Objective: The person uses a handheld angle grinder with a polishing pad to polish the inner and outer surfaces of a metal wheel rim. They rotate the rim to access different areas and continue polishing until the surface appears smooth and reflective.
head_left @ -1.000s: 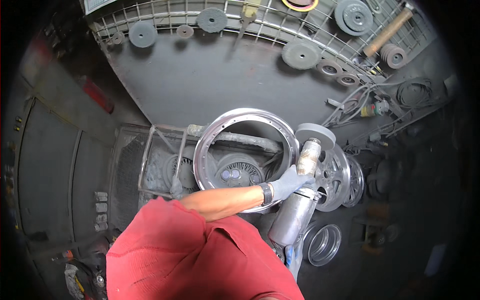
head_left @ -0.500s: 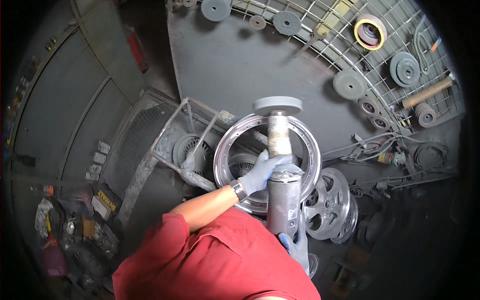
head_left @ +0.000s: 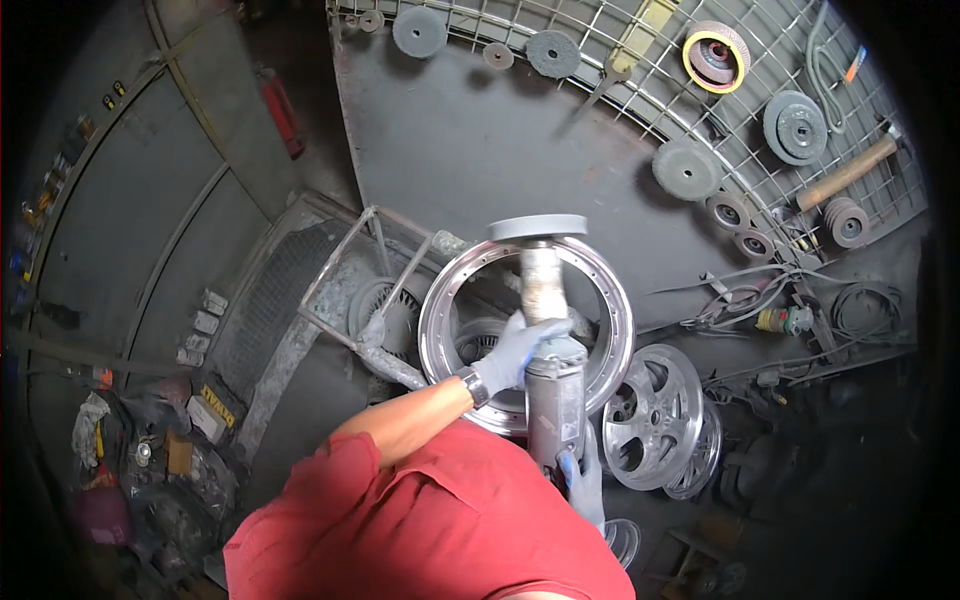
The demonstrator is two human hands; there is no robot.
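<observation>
Both my gloved hands grip a long grey power grinder (head_left: 556, 405), which points away from me. My left hand (head_left: 515, 352) wraps round its neck, just behind a section bound in pale, worn tape. Lower down, beside my body, my right hand (head_left: 586, 480) closes on the rear of the housing. A broad grey wheel (head_left: 538, 227) is mounted on the far end, seen almost edge-on. Beneath the tool lies a shiny metal rim ring (head_left: 432, 335), partly covered by my hand and the grinder. Whether the wheel touches the ring cannot be made out.
Alloy wheels (head_left: 676, 415) lean at the right. Left of the ring stands a metal frame (head_left: 322, 275) with a finned wheel (head_left: 372, 308). A wire grid (head_left: 640, 95) holds abrasive discs (head_left: 686, 170) and a hammer (head_left: 850, 172). Cables (head_left: 735, 300) hang at the right; clutter lies lower left.
The grinder and both hands have shifted slightly left and toward me, so the abrasive wheel sits lower in view. My grip looks the same. The surroundings have shifted a little too.
</observation>
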